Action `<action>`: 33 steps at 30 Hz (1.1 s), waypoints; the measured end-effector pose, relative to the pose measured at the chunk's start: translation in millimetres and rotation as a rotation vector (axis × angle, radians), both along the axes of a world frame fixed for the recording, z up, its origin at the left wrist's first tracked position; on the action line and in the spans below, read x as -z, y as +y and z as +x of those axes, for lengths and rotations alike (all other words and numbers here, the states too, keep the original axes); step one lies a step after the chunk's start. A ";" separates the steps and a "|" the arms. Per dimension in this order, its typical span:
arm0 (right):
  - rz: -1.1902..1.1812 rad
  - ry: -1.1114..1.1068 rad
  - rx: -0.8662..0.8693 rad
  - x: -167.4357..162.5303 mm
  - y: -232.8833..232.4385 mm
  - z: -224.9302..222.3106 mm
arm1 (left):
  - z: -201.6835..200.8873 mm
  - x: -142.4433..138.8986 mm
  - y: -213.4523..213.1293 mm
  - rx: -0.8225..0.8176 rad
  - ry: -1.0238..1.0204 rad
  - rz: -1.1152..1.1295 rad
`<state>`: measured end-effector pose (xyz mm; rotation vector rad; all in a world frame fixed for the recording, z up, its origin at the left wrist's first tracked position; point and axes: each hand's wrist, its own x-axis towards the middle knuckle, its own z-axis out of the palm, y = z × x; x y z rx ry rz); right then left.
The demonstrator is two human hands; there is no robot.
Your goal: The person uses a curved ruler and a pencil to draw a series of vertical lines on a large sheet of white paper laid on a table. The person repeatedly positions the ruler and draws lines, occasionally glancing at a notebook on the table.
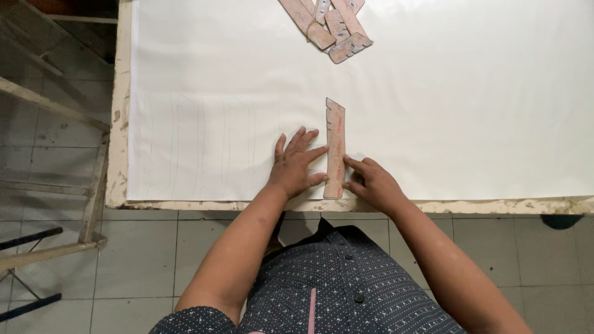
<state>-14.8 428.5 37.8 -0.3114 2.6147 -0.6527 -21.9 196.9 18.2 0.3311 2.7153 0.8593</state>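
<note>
Step in hand: by the look of it, setting a long cardboard pattern strip [335, 148] in place on the white sheet [433, 105] so it can be traced; faint pencil outlines [198, 142] of the same sort of shape already stand in a row on the sheet toward the left edge of the counter
Strip: lies flat, running from the near edge of the counter away toward the far edge, its notched end pointing away from the person
Left hand [296, 166]: open and spread, palm down on the sheet, fingertips pressed against the strip's left side
Right hand [369, 181]: loosely curled, fingertips touching the strip's right side near its lower end; it holds nothing, no pencil or chalk that I can see
Other pieces: a heap of similar cardboard strips [328, 25] at the far edge of the counter, well apart from both hands
Counter: its chipped pale edge [470, 206] shows just below the sheet
Floor: grey tiles [136, 260], with wooden rails [49, 105] off the left edge of the counter
Next move, as I judge it: keep the strip pinned so it cannot slide, square it to the near edge just beside the last outline, and a marking tool would have to be fetched
</note>
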 end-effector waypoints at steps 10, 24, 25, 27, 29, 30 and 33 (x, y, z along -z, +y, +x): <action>0.006 0.019 0.020 5.4 -1.0 4.5 | 45.1 7.9 37.8 0.201 0.266 -0.220; -0.063 0.189 -0.061 -46.1 -44.3 -37.5 | 51.8 -1.2 77.1 -0.122 -0.245 0.059; -0.074 0.112 -0.083 -51.0 -50.8 -39.1 | 52.5 1.7 76.7 -0.114 -0.266 0.048; 0.022 -0.002 -0.082 -56.5 -63.3 -41.8 | 52.2 6.8 75.5 -0.091 -0.247 0.058; 0.072 -0.067 -0.078 -58.9 -71.2 -43.5 | 50.8 10.0 71.8 -0.062 -0.171 0.099; 0.074 -0.075 -0.076 -58.7 -73.3 -43.3 | 49.9 10.5 70.8 -0.068 -0.182 0.108; 0.056 -0.090 -0.077 -54.8 -77.3 -42.8 | 48.7 8.8 67.0 -0.068 -0.231 0.109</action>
